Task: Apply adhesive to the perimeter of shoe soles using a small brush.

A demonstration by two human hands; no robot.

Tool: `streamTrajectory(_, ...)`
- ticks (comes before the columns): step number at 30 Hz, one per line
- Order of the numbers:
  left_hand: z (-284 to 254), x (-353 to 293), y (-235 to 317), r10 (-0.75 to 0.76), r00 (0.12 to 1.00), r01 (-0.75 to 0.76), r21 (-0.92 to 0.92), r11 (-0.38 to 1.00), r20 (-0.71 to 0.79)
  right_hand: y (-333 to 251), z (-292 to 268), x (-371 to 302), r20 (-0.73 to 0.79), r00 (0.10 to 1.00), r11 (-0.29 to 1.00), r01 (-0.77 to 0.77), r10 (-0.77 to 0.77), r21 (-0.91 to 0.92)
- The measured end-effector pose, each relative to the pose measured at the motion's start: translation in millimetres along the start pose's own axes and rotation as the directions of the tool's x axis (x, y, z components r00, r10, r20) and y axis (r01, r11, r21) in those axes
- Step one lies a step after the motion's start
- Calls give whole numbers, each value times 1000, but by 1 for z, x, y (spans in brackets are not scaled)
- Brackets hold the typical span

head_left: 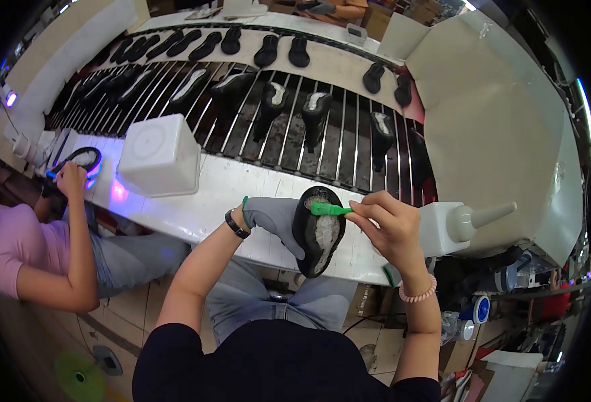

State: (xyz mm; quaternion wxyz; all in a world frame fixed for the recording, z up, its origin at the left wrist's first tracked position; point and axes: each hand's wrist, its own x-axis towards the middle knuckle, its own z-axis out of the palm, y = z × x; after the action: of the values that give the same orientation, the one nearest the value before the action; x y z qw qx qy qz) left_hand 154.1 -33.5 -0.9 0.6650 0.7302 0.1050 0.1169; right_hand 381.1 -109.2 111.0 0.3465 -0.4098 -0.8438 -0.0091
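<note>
**Sole held at bench edge, brush on its upper end**

Left hand (272, 218), in a grey glove with a black wristband, is closed around a black sole (318, 231). The sole stands tilted on its long axis at the near edge of the white bench (222, 194), in the middle of the view, its pale, wet-looking inner face turned toward the person.

Right hand (392, 228) is bare, with a pink bead bracelet at the wrist. Its fingers pinch the handle of a green brush (329, 210); the brush head touches the far end of the sole.

Just right of the right hand sits a white bottle (466, 224) with a cone nozzle pointing right. On the bench to the left stands a white box (159, 154).

Beyond the bench runs a rod conveyor (275, 127) carrying a row of dark soles (several show the same pale coating). Farther off, more soles lie on a cream belt (336, 63).

At far left a co-worker in a pink top has a hand (73, 179) on another sole (84, 161) at the bench; whether that hand grips it cannot be told.
</note>
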Motion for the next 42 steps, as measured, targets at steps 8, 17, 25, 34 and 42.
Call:
streamTrajectory(8, -22, 18, -14, -17, 995, 27, -101, 995, 98, 7, -8, 3, 200, 980, 1000, 10, -12, 12)
streamTrajectory(17, -24, 24, -7, 38, 998, -31, -123, 992, 57, 19, -5, -3, -31, 942, 919, -318, 334, 233)
streamTrajectory(25, -32, 14, -19, -11, 998, 12, -21, 1000, 64, 6, -23, -19, 388, 914, 969, -195, 123, 154)
streamTrajectory(34, -13, -38, -104, -135, 858, -103, -424, 900, -495, 44, -19, -175, -187, 476, 478, -877, 859, -38)
streamTrajectory(42, 42, -37, -115, -156, 940, -285, -950, 126, -303, 52, 5, -195, -226, 448, 348, -860, 865, -374)
